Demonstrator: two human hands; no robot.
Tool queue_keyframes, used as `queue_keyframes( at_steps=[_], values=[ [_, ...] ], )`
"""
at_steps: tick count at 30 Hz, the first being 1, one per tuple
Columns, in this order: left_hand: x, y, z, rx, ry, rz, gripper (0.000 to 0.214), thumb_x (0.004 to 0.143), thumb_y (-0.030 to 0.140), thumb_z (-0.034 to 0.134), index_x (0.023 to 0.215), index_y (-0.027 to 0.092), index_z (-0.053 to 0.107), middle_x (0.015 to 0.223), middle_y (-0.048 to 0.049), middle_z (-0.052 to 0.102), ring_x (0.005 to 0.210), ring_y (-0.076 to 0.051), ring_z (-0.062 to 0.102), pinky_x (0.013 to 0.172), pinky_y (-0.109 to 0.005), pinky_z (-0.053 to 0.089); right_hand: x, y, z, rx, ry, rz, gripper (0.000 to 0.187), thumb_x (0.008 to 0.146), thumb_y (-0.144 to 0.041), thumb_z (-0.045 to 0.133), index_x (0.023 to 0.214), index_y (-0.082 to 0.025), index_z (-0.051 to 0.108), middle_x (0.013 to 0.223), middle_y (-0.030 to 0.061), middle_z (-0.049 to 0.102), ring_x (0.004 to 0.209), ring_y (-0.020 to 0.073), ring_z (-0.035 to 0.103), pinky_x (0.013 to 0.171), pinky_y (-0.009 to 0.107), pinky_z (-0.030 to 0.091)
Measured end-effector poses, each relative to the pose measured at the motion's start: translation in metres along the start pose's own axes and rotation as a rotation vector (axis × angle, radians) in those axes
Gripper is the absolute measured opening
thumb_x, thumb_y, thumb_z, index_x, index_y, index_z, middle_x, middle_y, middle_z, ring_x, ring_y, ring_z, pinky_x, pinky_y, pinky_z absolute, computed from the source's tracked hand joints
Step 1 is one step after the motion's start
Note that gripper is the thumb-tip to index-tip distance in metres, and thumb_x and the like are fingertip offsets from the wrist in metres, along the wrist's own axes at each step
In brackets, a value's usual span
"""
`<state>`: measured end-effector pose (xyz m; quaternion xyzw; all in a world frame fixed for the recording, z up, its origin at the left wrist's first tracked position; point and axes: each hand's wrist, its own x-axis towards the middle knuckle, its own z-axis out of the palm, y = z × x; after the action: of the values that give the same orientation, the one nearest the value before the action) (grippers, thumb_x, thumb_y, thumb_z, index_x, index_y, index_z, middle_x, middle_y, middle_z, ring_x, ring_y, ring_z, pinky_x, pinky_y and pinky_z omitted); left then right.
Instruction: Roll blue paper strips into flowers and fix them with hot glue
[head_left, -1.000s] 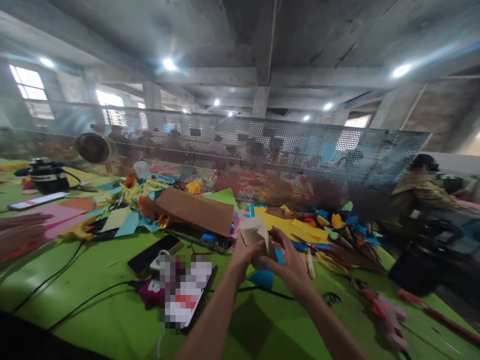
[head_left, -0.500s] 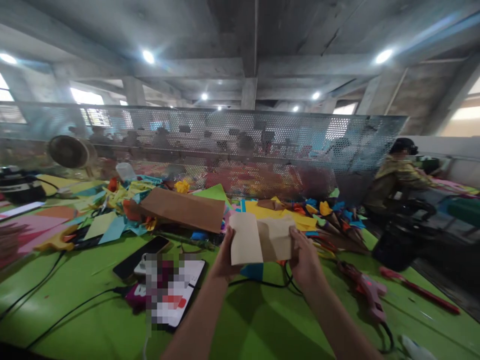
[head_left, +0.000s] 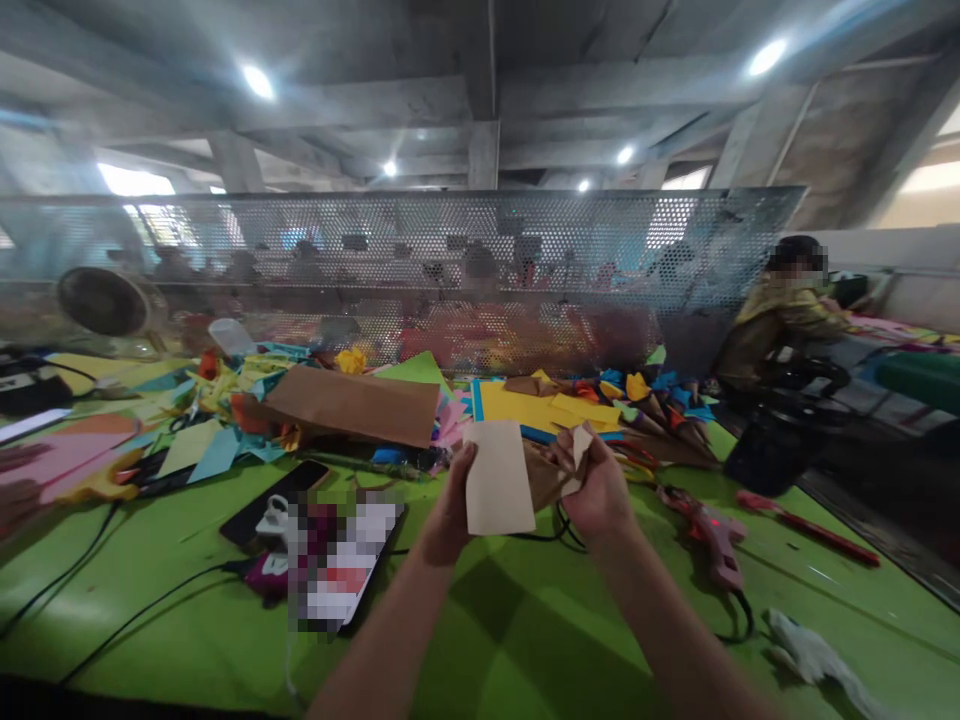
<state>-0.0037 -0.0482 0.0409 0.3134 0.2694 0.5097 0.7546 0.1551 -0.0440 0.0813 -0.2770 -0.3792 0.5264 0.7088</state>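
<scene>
Paper point(head_left: 500, 478) is held up over the green table point(head_left: 165, 650), between the left hand point(head_left: 448, 505), gripping its left edge, and the right hand point(head_left: 601, 485), fingers closed on its bent right end.

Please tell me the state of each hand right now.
Left hand: closed, holding a pale paper panel by its edge.
Right hand: closed, holding a bent pale flap, perhaps of the same paper.

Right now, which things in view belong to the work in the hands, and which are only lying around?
In hand:
beige paper, held by the left hand
bent paper piece, pinched in the right hand; whether both join is unclear

Seemingly just lying about:
dark phone
pink glue gun
red stick-like tool
long brown paper
</scene>
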Motion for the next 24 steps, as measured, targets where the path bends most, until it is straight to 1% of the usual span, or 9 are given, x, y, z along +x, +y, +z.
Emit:
queue_keyframes(
  at_steps=[3,6,7,9,11,14,16,19,24],
  values=[
    [0.003,0.0,0.003,0.034,0.01,-0.025,0.069,0.071,0.066,0.064,0.117,0.015,0.063,0.095,-0.0128,0.075,0.089,-0.031,0.071,0.077,-0.041,0.058,-0.003,-0.005,0.002,0.084,0.006,0.048,0.05,0.079,-0.052,0.065,0.054,-0.023,0.033,0.046,-0.0096,0.031,0.038,0.0077,0.025,0.043,0.023,0.039],
    [0.013,0.012,-0.007,0.036,0.106,0.073,0.067,0.067,0.063,0.069,0.114,0.015,0.062,0.09,-0.0112,0.074,0.081,-0.028,0.071,0.074,-0.04,0.058,-0.003,-0.019,-0.007,0.145,0.006,0.047,0.05,0.083,-0.049,0.063,0.054,-0.021,0.033,0.047,-0.0099,0.031,0.037,0.0065,0.022,0.041,0.021,0.035],
    [0.018,0.019,-0.013,0.043,0.171,0.142,0.067,0.067,0.063,0.07,0.114,0.016,0.061,0.091,-0.0105,0.073,0.081,-0.027,0.071,0.074,-0.039,0.058,-0.003,-0.024,-0.012,0.184,0.018,0.025,0.048,0.084,-0.047,0.063,0.055,-0.021,0.036,0.047,-0.0098,0.032,0.038,0.0064,0.025,0.041,0.02,0.036],
    [0.027,0.035,-0.024,0.095,0.298,0.353,0.065,0.068,0.06,0.071,0.117,0.019,0.057,0.097,-0.0086,0.072,0.086,-0.025,0.07,0.074,-0.035,0.057,0.001,-0.032,-0.022,0.235,0.065,-0.066,0.044,0.084,-0.043,0.064,0.056,-0.02,0.038,0.049,-0.0094,0.038,0.038,0.0056,0.032,0.043,0.02,0.039],
    [0.04,0.051,-0.032,0.197,0.406,0.559,0.066,0.067,0.053,0.076,0.121,0.023,0.052,0.105,-0.0061,0.069,0.09,-0.023,0.068,0.075,-0.031,0.056,0.006,-0.033,-0.029,0.22,0.12,-0.064,0.038,0.082,-0.044,0.066,0.06,-0.021,0.045,0.053,-0.0085,0.047,0.043,0.0065,0.044,0.046,0.02,0.044],
    [0.065,0.064,-0.031,0.362,0.536,0.725,0.068,0.063,0.038,0.082,0.121,0.026,0.049,0.114,-0.0061,0.065,0.095,-0.02,0.066,0.077,-0.028,0.054,0.01,-0.026,-0.032,0.165,0.285,-0.059,0.025,0.074,-0.037,0.076,0.071,-0.022,0.057,0.067,-0.0079,0.063,0.057,0.009,0.06,0.053,0.021,0.051],
    [0.086,0.064,-0.028,0.473,0.554,0.744,0.067,0.061,0.031,0.083,0.119,0.023,0.05,0.116,-0.0087,0.064,0.097,-0.021,0.065,0.078,-0.028,0.053,0.01,-0.019,-0.032,0.158,0.35,-0.09,0.022,0.068,-0.029,0.081,0.078,-0.023,0.062,0.076,-0.0081,0.068,0.064,0.0083,0.065,0.056,0.018,0.052],
    [0.118,0.055,-0.029,0.591,0.555,0.739,0.069,0.063,0.026,0.082,0.121,0.021,0.046,0.117,-0.0109,0.064,0.102,-0.021,0.064,0.084,-0.031,0.052,0.009,-0.013,-0.033,0.14,0.332,-0.122,0.024,0.065,-0.025,0.083,0.082,-0.023,0.066,0.078,-0.007,0.071,0.067,0.0079,0.066,0.059,0.016,0.054],
    [0.153,0.038,-0.051,0.734,0.613,0.681,0.08,0.053,0.018,0.086,0.122,0.019,0.044,0.119,-0.0126,0.062,0.111,-0.023,0.061,0.098,-0.039,0.045,0.012,-0.009,-0.039,0.112,0.312,-0.086,0.027,0.059,-0.023,0.087,0.076,-0.022,0.065,0.07,-0.0068,0.07,0.058,0.0084,0.065,0.055,0.016,0.054]
  ],
)
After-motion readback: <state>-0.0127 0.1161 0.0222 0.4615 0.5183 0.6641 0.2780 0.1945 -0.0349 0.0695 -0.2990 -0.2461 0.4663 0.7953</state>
